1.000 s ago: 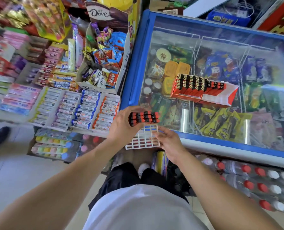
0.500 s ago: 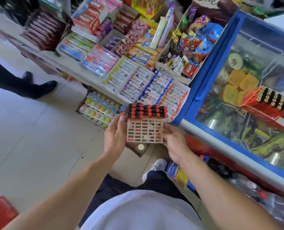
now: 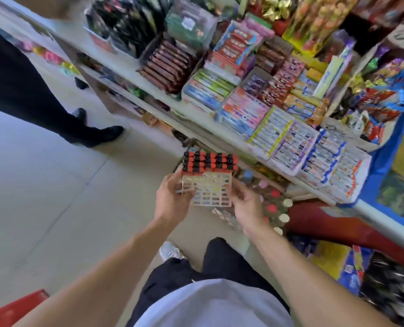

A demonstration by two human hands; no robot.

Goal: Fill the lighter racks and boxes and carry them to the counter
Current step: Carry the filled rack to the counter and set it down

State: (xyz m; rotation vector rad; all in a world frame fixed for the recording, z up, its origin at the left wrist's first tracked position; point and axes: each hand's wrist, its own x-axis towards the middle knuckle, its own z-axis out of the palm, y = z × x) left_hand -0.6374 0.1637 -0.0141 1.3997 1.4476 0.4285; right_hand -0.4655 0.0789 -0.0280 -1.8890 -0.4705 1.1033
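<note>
Between my hands, white plastic grid rack [image 3: 209, 191]: left hand [image 3: 172, 201] and right hand [image 3: 245, 204] grip its sides; red-and-black lighters [image 3: 210, 161] fill its far rows.

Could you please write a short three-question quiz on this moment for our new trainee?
1. True or false: both hands hold the lighter rack.
2. Which part of the rack holds lighters: A) the far rows, B) the near rows, C) every row?
3. What lies directly beyond the rack?

Key:
1. True: left hand and right hand grip its sides.
2. A.
3. The snack shelf.
</note>
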